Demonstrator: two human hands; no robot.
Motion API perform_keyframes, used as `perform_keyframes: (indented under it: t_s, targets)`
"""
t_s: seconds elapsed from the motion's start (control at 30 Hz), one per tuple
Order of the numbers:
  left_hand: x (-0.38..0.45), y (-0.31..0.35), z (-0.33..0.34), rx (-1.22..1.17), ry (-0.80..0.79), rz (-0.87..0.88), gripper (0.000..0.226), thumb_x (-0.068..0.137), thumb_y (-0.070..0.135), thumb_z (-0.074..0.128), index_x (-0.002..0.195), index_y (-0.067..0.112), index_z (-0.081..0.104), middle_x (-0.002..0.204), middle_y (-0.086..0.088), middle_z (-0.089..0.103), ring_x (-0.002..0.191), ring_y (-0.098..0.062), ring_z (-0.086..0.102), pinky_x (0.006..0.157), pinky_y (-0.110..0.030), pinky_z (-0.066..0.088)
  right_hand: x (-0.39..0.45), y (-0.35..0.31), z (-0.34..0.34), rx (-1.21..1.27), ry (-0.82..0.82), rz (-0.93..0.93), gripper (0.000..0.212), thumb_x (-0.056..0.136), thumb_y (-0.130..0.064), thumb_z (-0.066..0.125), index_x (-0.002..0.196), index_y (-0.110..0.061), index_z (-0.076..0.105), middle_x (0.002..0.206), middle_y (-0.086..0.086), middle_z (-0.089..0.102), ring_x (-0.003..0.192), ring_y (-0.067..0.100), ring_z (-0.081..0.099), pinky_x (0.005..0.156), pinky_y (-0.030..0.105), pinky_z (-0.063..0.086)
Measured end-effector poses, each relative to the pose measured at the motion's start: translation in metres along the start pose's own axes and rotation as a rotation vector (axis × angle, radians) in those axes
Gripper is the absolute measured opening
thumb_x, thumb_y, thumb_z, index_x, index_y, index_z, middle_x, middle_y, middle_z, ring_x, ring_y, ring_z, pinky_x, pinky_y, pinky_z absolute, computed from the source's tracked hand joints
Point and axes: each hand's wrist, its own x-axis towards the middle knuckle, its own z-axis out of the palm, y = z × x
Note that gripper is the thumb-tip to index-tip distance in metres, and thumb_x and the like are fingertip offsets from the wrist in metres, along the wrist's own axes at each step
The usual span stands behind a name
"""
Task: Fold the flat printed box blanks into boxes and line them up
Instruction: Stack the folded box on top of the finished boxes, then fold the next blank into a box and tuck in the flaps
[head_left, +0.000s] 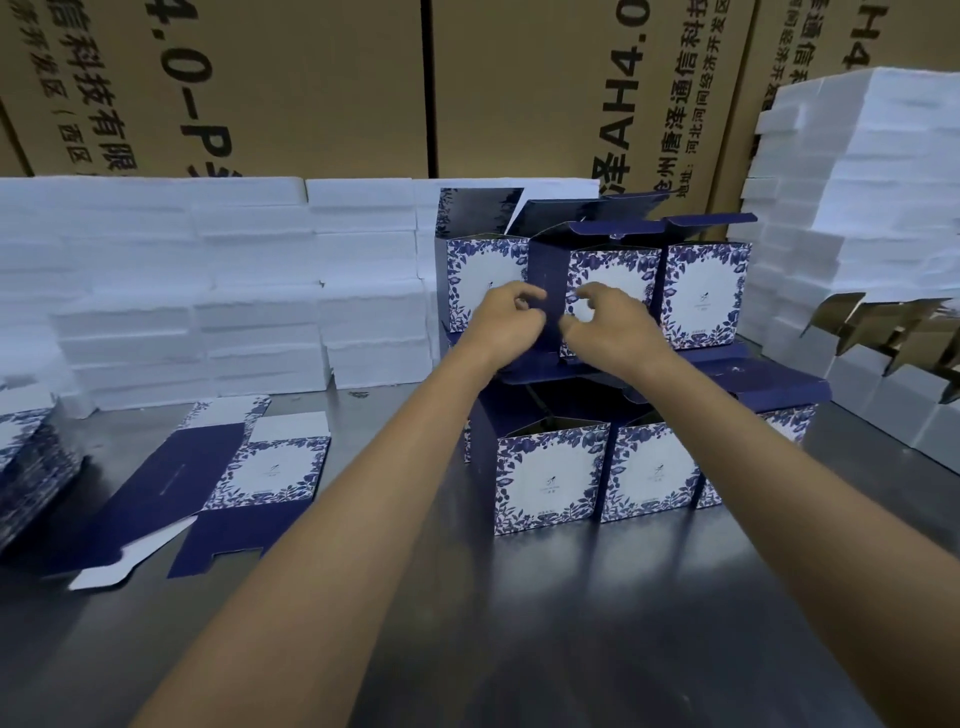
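Note:
Folded blue-and-white floral boxes stand stacked in two rows on the grey table. The upper row's middle box (610, 291) has its lid flap up. My left hand (506, 325) and my right hand (602, 322) both reach to this box's dark blue left corner, fingers curled at its edge. Whether they pinch the card is unclear. The lower row's front box (550, 475) stands open at the top. A flat printed blank (218, 483) lies on the table at the left. A pile of flat blanks (26, 462) sits at the far left edge.
White foam slabs (182, 291) are stacked along the back and in a tall pile (857, 192) at the right. Large brown cartons (519, 88) form the wall behind. White open boxes with gold flaps (893, 358) stand at the right. The grey table (519, 623) spreads in front.

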Motion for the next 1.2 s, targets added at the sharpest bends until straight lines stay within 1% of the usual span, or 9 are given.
perform_keyframes:
  t_s: [0.07,0.27,0.47,0.67,0.8,0.9,1.0,1.07,1.2]
  targets:
    - [-0.013,0.004,-0.014,-0.013,0.074,0.047,0.03,0.096,0.003,0.048,0.116,0.014,0.067,0.102,-0.008,0.066,0.074,-0.014,0.056,0.067,-0.026,0.046,-0.01,-0.025,0.003,-0.012,0.013,-0.104,0.041,0.098,-0.023,0.055,0.138,-0.011,0.059,0.137,0.015,0.061,0.13,0.037,0.05,0.105,0.046,0.045]
    - [-0.064,-0.015,-0.073,-0.111,0.325,0.027,0.031,0.087,-0.004,0.044,0.102,0.013,0.066,0.11,-0.008,0.07,0.105,-0.024,0.066,0.093,-0.044,0.054,-0.043,-0.099,0.046,0.113,-0.025,-0.219,0.036,0.095,-0.012,0.051,0.129,-0.004,0.062,0.127,0.016,0.065,0.119,0.034,0.057,0.091,0.038,0.048]
    - [-0.128,-0.094,-0.132,-0.014,0.424,-0.18,0.031,0.092,0.0,0.042,0.106,0.014,0.065,0.114,-0.003,0.067,0.109,-0.023,0.063,0.089,-0.033,0.049,-0.085,-0.134,0.146,0.358,-0.326,-0.1,0.042,0.096,-0.011,0.05,0.137,-0.01,0.056,0.127,0.007,0.063,0.124,0.028,0.057,0.094,0.03,0.044]
    - [-0.186,-0.193,-0.202,0.418,0.639,-0.459,0.044,0.091,0.015,0.061,0.134,0.004,0.053,0.138,-0.022,0.053,0.131,-0.038,0.045,0.111,-0.043,0.035,-0.116,-0.107,0.237,0.081,-0.393,0.054,0.06,0.098,-0.049,0.054,0.141,-0.007,0.05,0.147,0.013,0.051,0.141,0.032,0.036,0.11,0.038,0.034]
    - [-0.205,-0.228,-0.224,0.655,0.539,-0.649,0.081,0.09,0.056,0.061,0.148,0.007,0.032,0.156,-0.026,0.031,0.149,-0.038,0.02,0.123,-0.048,0.011,-0.125,-0.098,0.264,-0.121,-0.362,-0.096,0.071,0.093,-0.073,0.037,0.144,-0.025,0.047,0.154,0.0,0.041,0.148,0.022,0.025,0.115,0.046,0.021]
    - [-0.205,-0.236,-0.226,0.667,0.513,-0.625,0.086,0.087,0.063,0.061,0.149,0.012,0.031,0.154,-0.02,0.036,0.147,-0.035,0.024,0.122,-0.05,0.01,-0.125,-0.098,0.272,-0.186,-0.343,-0.147,0.072,0.091,-0.08,0.024,0.142,-0.035,0.047,0.156,0.002,0.037,0.149,0.022,0.023,0.114,0.048,0.019]
    - [-0.203,-0.235,-0.227,0.605,0.546,-0.584,0.083,0.083,0.054,0.072,0.147,0.016,0.037,0.148,-0.018,0.044,0.142,-0.036,0.031,0.12,-0.046,0.018,-0.127,-0.096,0.27,-0.184,-0.377,-0.171,0.068,0.093,-0.076,0.03,0.149,-0.039,0.039,0.167,0.001,0.023,0.154,0.023,0.012,0.118,0.047,0.012]
    - [-0.202,-0.232,-0.231,0.487,0.607,-0.552,0.079,0.078,0.039,0.08,0.143,0.016,0.042,0.141,-0.018,0.049,0.134,-0.038,0.039,0.114,-0.044,0.029,-0.126,-0.096,0.265,-0.112,-0.381,-0.152,0.058,0.094,-0.069,0.042,0.145,-0.04,0.044,0.162,-0.005,0.033,0.154,0.021,0.017,0.119,0.044,0.012]
    - [-0.202,-0.222,-0.226,0.26,0.646,-0.407,0.073,0.078,0.007,0.077,0.142,0.021,0.044,0.129,-0.01,0.047,0.109,-0.027,0.055,0.097,-0.036,0.045,-0.125,-0.096,0.247,0.522,-0.33,0.084,0.043,0.092,-0.036,0.069,0.131,-0.03,0.054,0.118,-0.017,0.069,0.12,0.008,0.063,0.111,0.03,0.041]
